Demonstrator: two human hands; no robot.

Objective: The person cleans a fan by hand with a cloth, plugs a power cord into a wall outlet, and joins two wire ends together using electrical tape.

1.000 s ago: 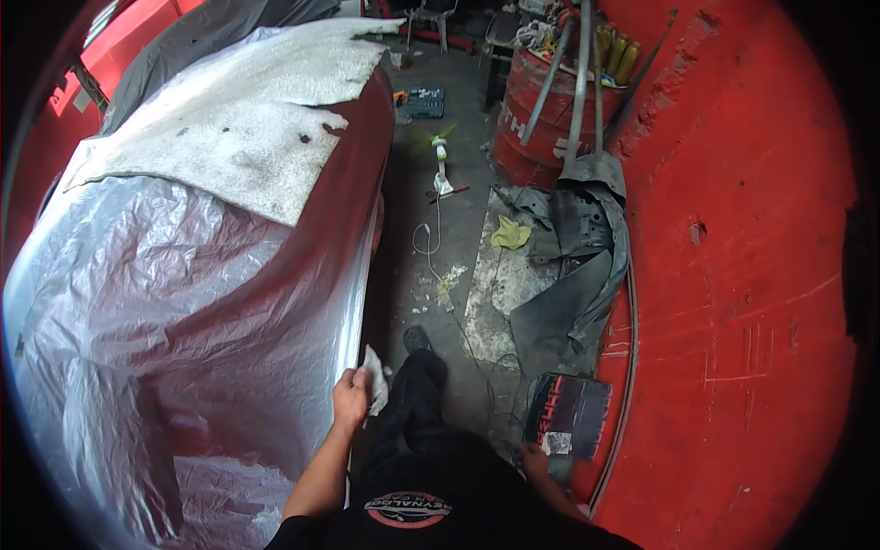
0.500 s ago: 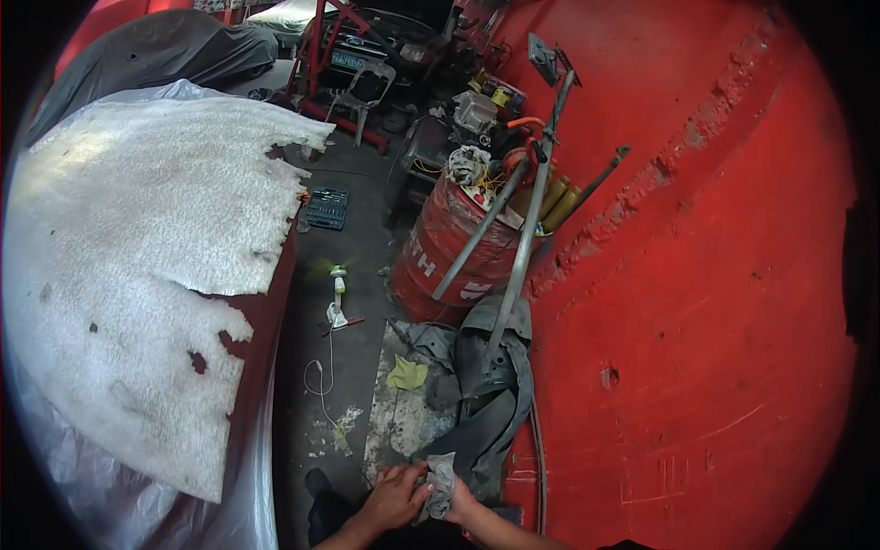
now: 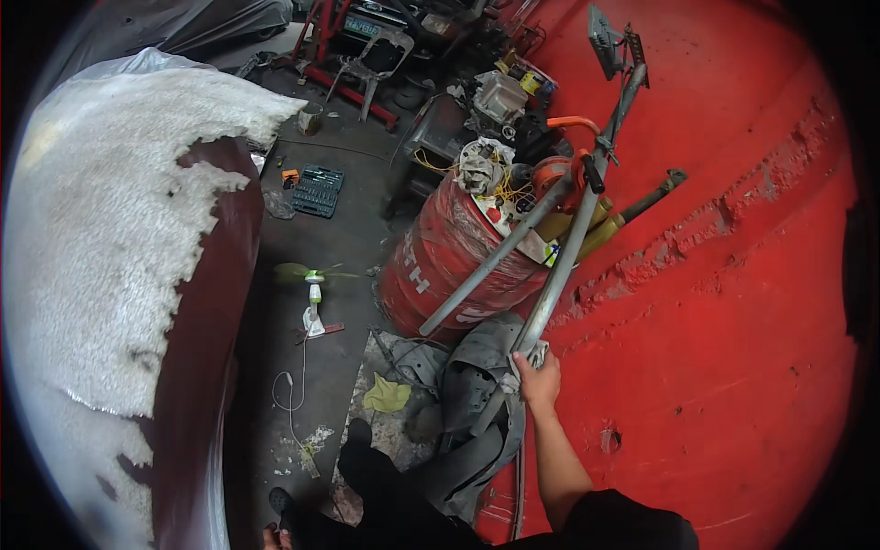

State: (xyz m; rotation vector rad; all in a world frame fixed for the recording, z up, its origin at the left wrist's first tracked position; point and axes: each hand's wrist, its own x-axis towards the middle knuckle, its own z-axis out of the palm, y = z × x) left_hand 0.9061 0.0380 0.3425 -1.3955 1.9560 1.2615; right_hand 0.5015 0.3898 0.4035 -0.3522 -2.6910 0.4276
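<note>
My right hand (image 3: 541, 383) reaches out to a long grey metal pole (image 3: 573, 243) that leans upward beside the red wall. Its fingers are closed on a crumpled grey rag (image 3: 539, 350), pressed against the lower part of the pole. Low at the bottom edge, my left hand (image 3: 277, 539) shows only a few fingers near my shoe; whether they hold anything is hidden. Dark grey car-body panels or liners (image 3: 472, 390) lie in a heap beneath the pole's lower end. Close to them, a yellow-green cloth (image 3: 387, 394) is spread on a stained board (image 3: 365, 378).
A plastic-wrapped red drum (image 3: 440, 247) carries cables and bottles. On the floor are a small fan (image 3: 313, 298) with its cord and an opened tool case (image 3: 318, 191). To the left stands a covered dark-red vehicle (image 3: 206, 302); at right rises a red wall (image 3: 715, 367).
My hands have parted. The right one moved forward and right with the rag onto the pole; the left dropped to the bottom edge. The view has shifted, with my legs now showing.
</note>
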